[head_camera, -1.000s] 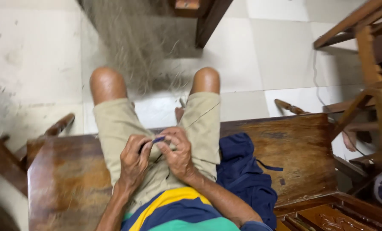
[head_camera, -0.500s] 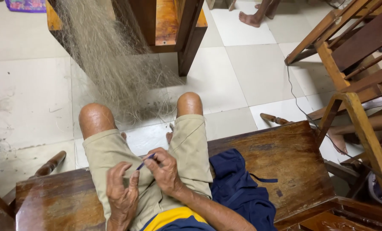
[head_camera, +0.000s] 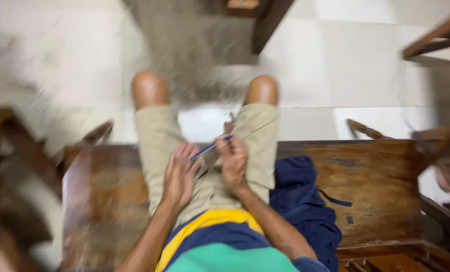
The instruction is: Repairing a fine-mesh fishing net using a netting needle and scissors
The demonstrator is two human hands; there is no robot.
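Note:
I sit on a wooden bench point(head_camera: 381, 191) and look down at my lap in khaki shorts. My left hand point(head_camera: 180, 174) and my right hand point(head_camera: 232, 160) meet over my lap. Between them runs a thin blue tool point(head_camera: 209, 148), like a netting needle, and both hands have fingers on it. A fine grey net point(head_camera: 194, 55) hangs down in front of my knees to the floor. The frame is blurred, so the exact grip of each finger does not show.
A dark blue cloth point(head_camera: 305, 206) lies on the bench to the right of my leg. Wooden chair frames stand at the right point(head_camera: 436, 45) and at the left point(head_camera: 3, 176). A dark wooden post point(head_camera: 267, 22) stands beyond my knees on the pale tiled floor.
The view has swung and blurred. My hands have stayed together over my lap, with the blue tool now showing between them.

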